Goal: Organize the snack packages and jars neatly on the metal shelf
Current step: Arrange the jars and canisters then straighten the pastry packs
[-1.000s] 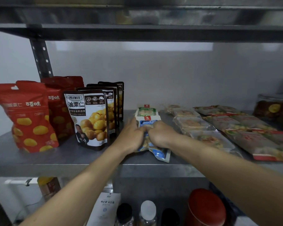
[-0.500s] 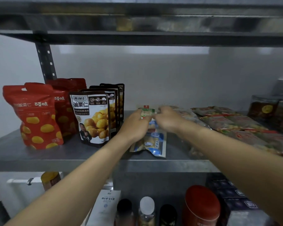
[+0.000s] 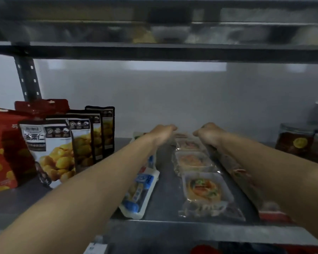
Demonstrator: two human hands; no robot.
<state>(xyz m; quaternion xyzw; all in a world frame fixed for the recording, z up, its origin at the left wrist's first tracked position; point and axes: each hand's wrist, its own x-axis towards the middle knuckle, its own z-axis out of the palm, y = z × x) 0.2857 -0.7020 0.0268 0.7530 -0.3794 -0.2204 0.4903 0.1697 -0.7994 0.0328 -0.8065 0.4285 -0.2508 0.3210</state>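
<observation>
On the metal shelf (image 3: 166, 200) a row of clear snack packs runs front to back: near (image 3: 203, 188), middle (image 3: 191, 161), far (image 3: 186, 143). My left hand (image 3: 162, 132) and my right hand (image 3: 208, 133) hover at the back of the shelf, one on each side of the far pack. The left hand's fingers are loosely bent with nothing seen in them. The right hand's fingers curl downward out of sight. A blue-and-white packet (image 3: 142, 189) lies flat under my left forearm. Motion blurs the view.
Black chestnut pouches (image 3: 57, 151) and red pouches (image 3: 0, 153) stand upright at the left. Glass jars (image 3: 295, 142) stand at the back right. Red-edged flat packs (image 3: 272, 213) lie under my right arm. The upper shelf (image 3: 154, 50) hangs low overhead, beside a post (image 3: 27, 77).
Both hands left the blue-and-white packet, which now lies flat, and reached further back to the far end of the clear packs. The camera moved closer and to the right.
</observation>
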